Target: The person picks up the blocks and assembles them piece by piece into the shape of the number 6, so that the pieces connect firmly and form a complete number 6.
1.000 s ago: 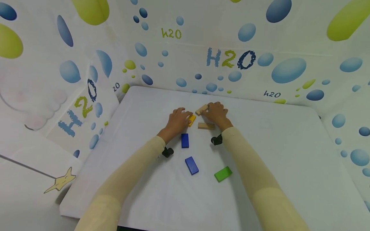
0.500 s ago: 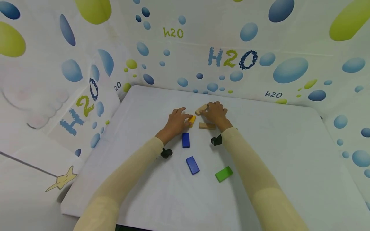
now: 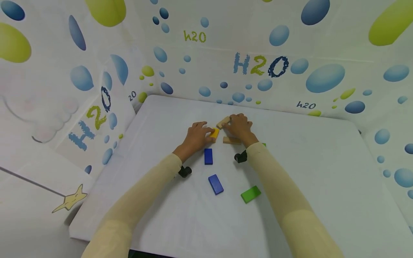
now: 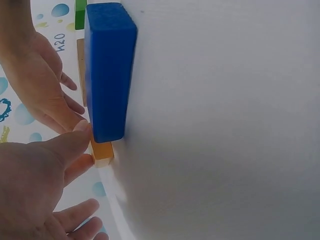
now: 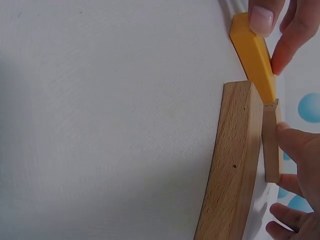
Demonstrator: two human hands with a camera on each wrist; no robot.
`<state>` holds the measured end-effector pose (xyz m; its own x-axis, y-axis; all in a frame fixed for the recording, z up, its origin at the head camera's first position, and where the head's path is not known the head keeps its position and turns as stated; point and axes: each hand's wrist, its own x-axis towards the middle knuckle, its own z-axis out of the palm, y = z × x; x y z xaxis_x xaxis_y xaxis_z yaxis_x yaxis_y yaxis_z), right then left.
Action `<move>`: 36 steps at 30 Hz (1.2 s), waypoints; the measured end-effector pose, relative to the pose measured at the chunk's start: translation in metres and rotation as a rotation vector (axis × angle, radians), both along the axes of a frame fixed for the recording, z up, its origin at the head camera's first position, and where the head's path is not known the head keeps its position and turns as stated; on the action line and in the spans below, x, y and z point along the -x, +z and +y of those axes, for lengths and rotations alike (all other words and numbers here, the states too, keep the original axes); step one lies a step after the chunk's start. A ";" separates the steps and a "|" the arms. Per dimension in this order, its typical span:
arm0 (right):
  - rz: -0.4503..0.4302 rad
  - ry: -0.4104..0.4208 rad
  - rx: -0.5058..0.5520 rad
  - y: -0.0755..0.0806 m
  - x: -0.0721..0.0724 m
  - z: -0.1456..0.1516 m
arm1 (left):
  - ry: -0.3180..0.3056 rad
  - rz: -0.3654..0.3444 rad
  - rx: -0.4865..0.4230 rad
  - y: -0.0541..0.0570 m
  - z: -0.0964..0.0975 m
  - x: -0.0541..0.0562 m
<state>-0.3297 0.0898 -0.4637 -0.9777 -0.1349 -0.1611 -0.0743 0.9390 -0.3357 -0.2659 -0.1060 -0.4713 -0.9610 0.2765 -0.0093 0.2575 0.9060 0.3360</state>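
My left hand (image 3: 195, 137) pinches a yellow block (image 3: 215, 133) between thumb and forefinger near the table's middle. Just beyond it, my right hand (image 3: 240, 127) holds a plain wooden block (image 3: 222, 122) by thumb and forefinger. In the right wrist view the yellow block (image 5: 252, 52) and the held wooden block (image 5: 271, 145) stand end to end, their ends close together. A second wooden block (image 3: 230, 140) lies on the near side, partly under the right hand in the head view. In the left wrist view a blue block (image 4: 110, 75) covers part of the yellow one.
Nearer the body, two blue blocks (image 3: 208, 156) and a green block (image 3: 251, 194) lie on the white table (image 3: 180, 222). Another green piece (image 3: 264, 144) shows beside the right sleeve. A patterned wall covering (image 3: 213, 75) rises behind the table.
The right hand has slid its wooden block slightly left, closer to the yellow block. The left hand stays on the yellow block, nearly still. A bit of green now shows beside the right sleeve.
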 end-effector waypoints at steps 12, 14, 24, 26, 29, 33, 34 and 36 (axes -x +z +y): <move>0.000 0.040 0.010 0.003 -0.002 -0.003 | 0.009 -0.001 -0.014 -0.003 0.001 -0.002; -0.002 0.045 0.007 0.002 -0.002 -0.003 | 0.009 0.002 -0.009 -0.003 0.002 -0.003; -0.027 0.057 -0.011 -0.001 0.001 -0.006 | 0.014 0.004 0.000 0.001 0.003 -0.007; -0.032 0.056 -0.020 -0.001 0.001 -0.007 | 0.012 0.005 -0.005 0.001 0.003 -0.007; -0.040 0.051 -0.026 -0.002 0.002 -0.007 | 0.007 0.007 -0.014 0.001 0.003 -0.006; -0.051 0.054 -0.031 -0.002 0.003 -0.008 | 0.010 0.003 -0.024 0.001 0.003 -0.006; -0.051 0.056 -0.034 -0.002 0.003 -0.008 | 0.011 0.001 -0.024 0.001 0.003 -0.006; -0.050 0.063 -0.043 -0.003 0.004 -0.008 | 0.013 0.001 -0.021 0.000 0.003 -0.005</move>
